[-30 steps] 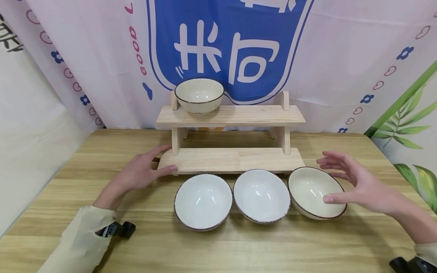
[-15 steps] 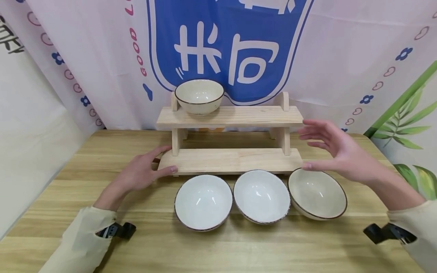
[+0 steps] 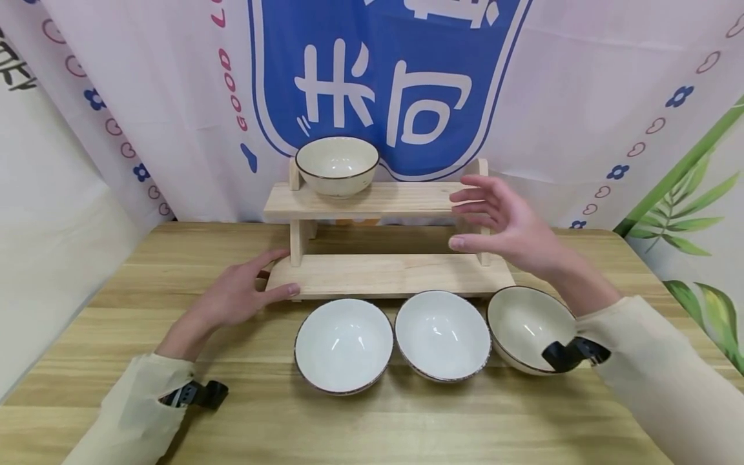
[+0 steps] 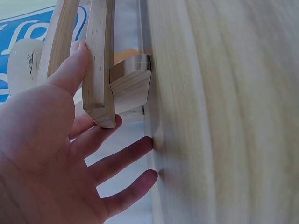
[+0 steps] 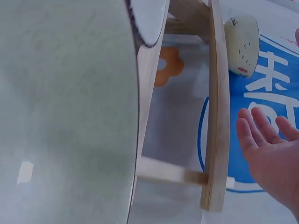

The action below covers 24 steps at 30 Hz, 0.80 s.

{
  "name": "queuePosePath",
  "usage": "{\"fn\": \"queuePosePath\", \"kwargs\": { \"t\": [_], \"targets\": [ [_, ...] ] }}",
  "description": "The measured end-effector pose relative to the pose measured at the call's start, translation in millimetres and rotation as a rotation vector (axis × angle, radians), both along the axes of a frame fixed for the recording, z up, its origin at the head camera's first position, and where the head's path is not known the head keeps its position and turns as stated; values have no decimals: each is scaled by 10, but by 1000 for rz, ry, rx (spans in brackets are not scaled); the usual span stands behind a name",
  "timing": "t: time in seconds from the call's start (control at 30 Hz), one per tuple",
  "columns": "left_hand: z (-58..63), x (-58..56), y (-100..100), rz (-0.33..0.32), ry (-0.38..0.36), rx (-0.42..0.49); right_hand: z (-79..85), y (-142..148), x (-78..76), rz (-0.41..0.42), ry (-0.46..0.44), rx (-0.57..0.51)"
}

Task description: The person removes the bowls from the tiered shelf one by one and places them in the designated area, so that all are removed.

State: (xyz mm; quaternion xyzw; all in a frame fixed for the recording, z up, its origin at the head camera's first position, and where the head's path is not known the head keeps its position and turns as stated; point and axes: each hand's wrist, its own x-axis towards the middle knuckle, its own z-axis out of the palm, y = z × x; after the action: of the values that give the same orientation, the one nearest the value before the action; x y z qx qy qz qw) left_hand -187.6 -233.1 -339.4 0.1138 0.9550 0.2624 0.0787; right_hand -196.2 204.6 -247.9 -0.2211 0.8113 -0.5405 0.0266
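My left hand (image 3: 235, 294) grips the left end of the lower board of a two-tier wooden display shelf (image 3: 395, 274). In the left wrist view its thumb lies on the board (image 4: 98, 70), with a finger at the board's end corner and other fingers at the tabletop. My right hand (image 3: 506, 223) hovers before the shelf's upper right end, fingers loosely bent and holding nothing. A cream bowl (image 3: 339, 169) with a dark rim stands on the upper tier's left. In front are two white bowls (image 3: 344, 345) and a cream bowl (image 3: 520, 320), partly hidden by the right wrist's camera.
Behind the wooden table (image 3: 244, 426) hangs a white curtain (image 3: 192, 129) with a blue printed panel (image 3: 383, 84). The row of bowls stands close to the shelf's front edge. A black camera (image 3: 566, 356) on the right wrist overhangs the cream bowl.
My right hand has left the right-hand cream bowl, moving up and leftward to the shelf's upper right end. The left hand stays on the shelf, and the bowls have kept their places.
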Motion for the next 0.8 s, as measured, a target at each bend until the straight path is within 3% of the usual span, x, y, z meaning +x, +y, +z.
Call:
{"fn": "queuePosePath", "kwargs": {
  "t": [0.4,0.8],
  "targets": [
    [0,9,-8,-4,16,-13,-13,-485,-261,-31,-24,-123],
    [9,-3,13,1,-2,-10,52,-815,-456,-31,-9,-53]
  ]
}}
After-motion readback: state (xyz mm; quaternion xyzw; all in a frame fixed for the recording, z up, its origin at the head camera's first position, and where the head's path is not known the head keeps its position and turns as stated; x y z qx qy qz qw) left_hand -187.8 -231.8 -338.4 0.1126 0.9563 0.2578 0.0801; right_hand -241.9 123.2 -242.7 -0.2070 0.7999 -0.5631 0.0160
